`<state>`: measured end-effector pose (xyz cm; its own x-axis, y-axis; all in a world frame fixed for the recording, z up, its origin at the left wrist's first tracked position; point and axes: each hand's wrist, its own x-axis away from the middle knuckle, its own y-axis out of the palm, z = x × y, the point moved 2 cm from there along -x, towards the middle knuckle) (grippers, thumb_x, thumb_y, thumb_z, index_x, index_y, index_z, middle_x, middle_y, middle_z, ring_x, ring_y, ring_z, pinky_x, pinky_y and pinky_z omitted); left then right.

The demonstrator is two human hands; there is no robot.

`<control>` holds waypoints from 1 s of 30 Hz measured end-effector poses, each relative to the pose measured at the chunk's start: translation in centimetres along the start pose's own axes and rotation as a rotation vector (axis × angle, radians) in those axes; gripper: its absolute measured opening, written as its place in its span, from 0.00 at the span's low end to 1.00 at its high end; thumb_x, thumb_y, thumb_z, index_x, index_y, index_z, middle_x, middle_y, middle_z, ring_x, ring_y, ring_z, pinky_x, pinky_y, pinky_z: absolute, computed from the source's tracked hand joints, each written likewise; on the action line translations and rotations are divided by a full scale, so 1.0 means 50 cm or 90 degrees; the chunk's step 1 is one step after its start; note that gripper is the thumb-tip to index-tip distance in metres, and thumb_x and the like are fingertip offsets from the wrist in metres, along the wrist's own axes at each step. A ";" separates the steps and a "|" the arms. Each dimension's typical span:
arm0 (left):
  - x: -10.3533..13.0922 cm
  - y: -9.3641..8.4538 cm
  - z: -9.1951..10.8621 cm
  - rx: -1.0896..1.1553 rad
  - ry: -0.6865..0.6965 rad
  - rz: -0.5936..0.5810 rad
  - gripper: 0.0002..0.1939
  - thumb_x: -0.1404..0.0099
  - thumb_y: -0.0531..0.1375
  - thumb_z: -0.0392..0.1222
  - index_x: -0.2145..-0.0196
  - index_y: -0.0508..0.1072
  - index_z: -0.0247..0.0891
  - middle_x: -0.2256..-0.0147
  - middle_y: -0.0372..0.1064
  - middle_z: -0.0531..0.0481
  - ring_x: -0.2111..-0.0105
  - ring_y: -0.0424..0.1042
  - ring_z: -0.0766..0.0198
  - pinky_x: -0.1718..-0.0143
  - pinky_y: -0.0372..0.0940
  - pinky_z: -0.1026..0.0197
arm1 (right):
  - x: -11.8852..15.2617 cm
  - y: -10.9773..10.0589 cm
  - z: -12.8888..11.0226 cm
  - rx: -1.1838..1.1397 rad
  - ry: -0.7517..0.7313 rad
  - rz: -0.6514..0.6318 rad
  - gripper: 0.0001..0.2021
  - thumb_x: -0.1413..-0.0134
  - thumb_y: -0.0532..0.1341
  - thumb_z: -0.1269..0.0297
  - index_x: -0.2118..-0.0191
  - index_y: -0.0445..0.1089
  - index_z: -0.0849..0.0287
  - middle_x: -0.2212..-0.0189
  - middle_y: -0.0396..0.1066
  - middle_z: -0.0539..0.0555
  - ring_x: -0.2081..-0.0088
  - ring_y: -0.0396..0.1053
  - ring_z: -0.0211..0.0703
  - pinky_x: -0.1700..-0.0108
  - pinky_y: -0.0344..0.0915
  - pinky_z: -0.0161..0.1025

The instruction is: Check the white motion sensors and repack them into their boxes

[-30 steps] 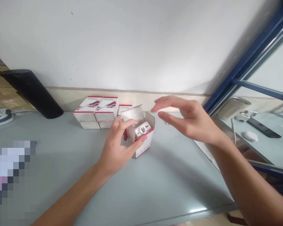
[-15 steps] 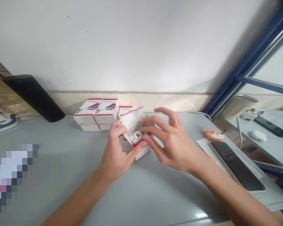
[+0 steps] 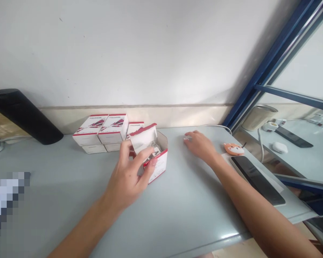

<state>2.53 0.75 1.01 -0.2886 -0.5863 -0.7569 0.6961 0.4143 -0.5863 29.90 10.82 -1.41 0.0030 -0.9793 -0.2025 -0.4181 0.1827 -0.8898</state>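
Note:
An open white and red box (image 3: pixel 158 166) stands on the grey table (image 3: pixel 161 211), its lid flap raised. My left hand (image 3: pixel 131 172) is closed on the box's left side, with its index finger over the opening and thumb at the front edge. Inside the box is a clear bag with small parts, partly covered by my fingers. My right hand (image 3: pixel 200 145) is on the table to the right of the box, its fingers pinched round a small white piece (image 3: pixel 187 137).
Several closed white and red boxes (image 3: pixel 113 127) are stacked near the wall. A black cylinder (image 3: pixel 29 116) leans at the left. On the right lie an orange animal-shaped item (image 3: pixel 234 148) and a black-faced phone-like device (image 3: pixel 255 179) beside a blue frame (image 3: pixel 258 64).
My right hand has left the box and moved right to the table with a small white piece. My left index finger has moved over the box opening. The view has shifted slightly right.

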 end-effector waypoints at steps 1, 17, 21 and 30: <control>0.000 0.000 0.000 -0.003 0.002 0.000 0.15 0.28 0.61 0.34 0.46 0.72 0.46 0.53 0.58 0.45 0.57 0.67 0.59 0.61 0.70 0.58 | -0.001 0.004 0.008 -0.008 0.007 -0.004 0.14 0.33 0.60 0.67 0.47 0.79 0.64 0.50 0.78 0.67 0.50 0.76 0.60 0.49 0.70 0.53; 0.002 0.006 0.027 -0.051 0.009 0.065 0.15 0.30 0.63 0.34 0.48 0.70 0.46 0.59 0.55 0.49 0.66 0.69 0.63 0.68 0.70 0.61 | 0.179 -0.099 -0.199 -0.085 -0.499 0.214 0.20 0.31 0.57 0.76 0.40 0.73 0.50 0.52 0.77 0.57 0.56 0.75 0.46 0.57 0.74 0.43; 0.002 0.010 0.035 -0.058 0.028 0.069 0.17 0.31 0.63 0.34 0.46 0.70 0.47 0.59 0.55 0.49 0.65 0.71 0.63 0.66 0.71 0.60 | 0.179 -0.092 -0.203 0.010 -0.487 0.163 0.21 0.33 0.53 0.80 0.44 0.74 0.54 0.53 0.74 0.59 0.57 0.71 0.49 0.65 0.69 0.43; 0.009 0.015 0.027 0.023 -0.025 0.104 0.23 0.30 0.64 0.34 0.42 0.66 0.48 0.58 0.58 0.50 0.64 0.69 0.63 0.64 0.71 0.59 | 0.185 -0.090 -0.204 -0.028 -0.543 0.099 0.36 0.37 0.54 0.80 0.25 0.53 0.53 0.49 0.76 0.59 0.56 0.72 0.51 0.55 0.71 0.49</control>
<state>3.81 -0.15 0.62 -0.1437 -0.5403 -0.8291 0.7551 0.4816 -0.4448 22.55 0.04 4.88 0.6154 -0.5401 -0.5741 -0.5056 0.2883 -0.8132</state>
